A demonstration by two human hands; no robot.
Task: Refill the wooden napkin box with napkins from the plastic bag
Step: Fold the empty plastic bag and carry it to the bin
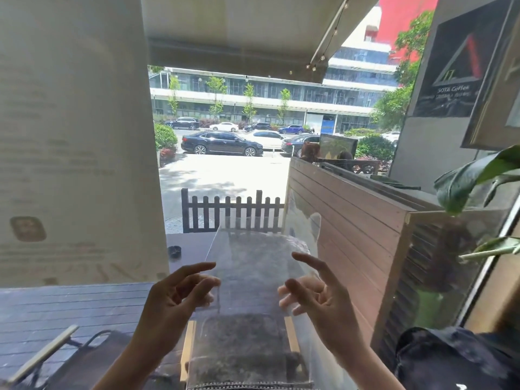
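Observation:
A clear plastic bag (250, 277) stands upright in front of me, its open top edge pointing away. Its lower part shows a dark, speckled stack (239, 350); I cannot tell whether that stack lies in the bag or behind it. My left hand (174, 296) pinches the bag's left edge, with the index finger stretched out. My right hand (318, 294) holds the right edge, fingers spread along the plastic. Two light wooden side walls of the napkin box (188, 350) show below my hands, either side of the bag's bottom.
A window faces a street with parked cars. A large pale poster (73, 136) covers the left pane. A slatted wooden planter (351, 220) and green leaves (472, 178) stand to the right. A dark chair (84, 356) is at bottom left, a black cap (450, 358) at bottom right.

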